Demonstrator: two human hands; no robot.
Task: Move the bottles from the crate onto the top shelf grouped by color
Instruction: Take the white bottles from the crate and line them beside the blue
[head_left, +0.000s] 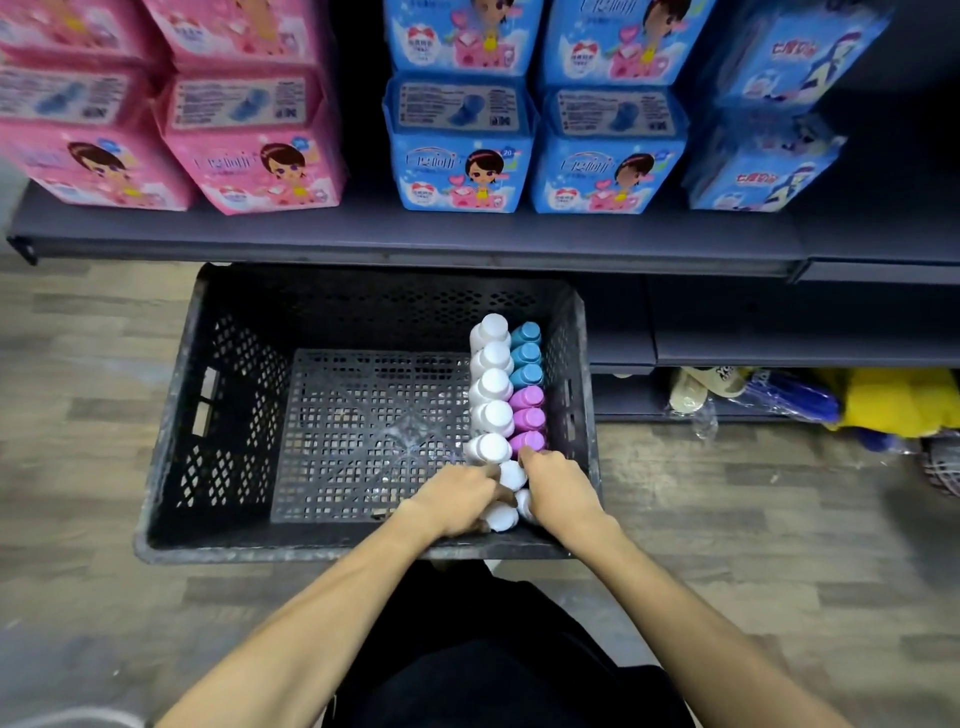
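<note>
The shelf (415, 234) runs across my twelve o'clock, with pink packs (249, 140) stacked toward eleven and blue packs (462, 140) toward one; whether this board is the top one I cannot tell from here. Below it, filling the middle of my view, the dark crate (223, 415) sits on the floor. All the bottles stand in it, packed in two rows against its three o'clock wall, so none has gone up yet. I judge this to be the first pick.

The white bottles (491, 384) form the long row, from the crate's twelve o'clock end down to six. Beside them, tight against the wall, are the blue bottles (526, 353) at the far end and the pink bottles (527, 418) just nearer.

Both my hands are at the six o'clock end of the rows. My left hand (457, 499) has its fingers curled round white bottles there. My right hand (561, 491) is curled narrow over another white one, its fingertip touching the nearest pink bottle. Next I need a firm hold, a straight lift over the rim, and a spot toward twelve where whites can stand together.
</note>
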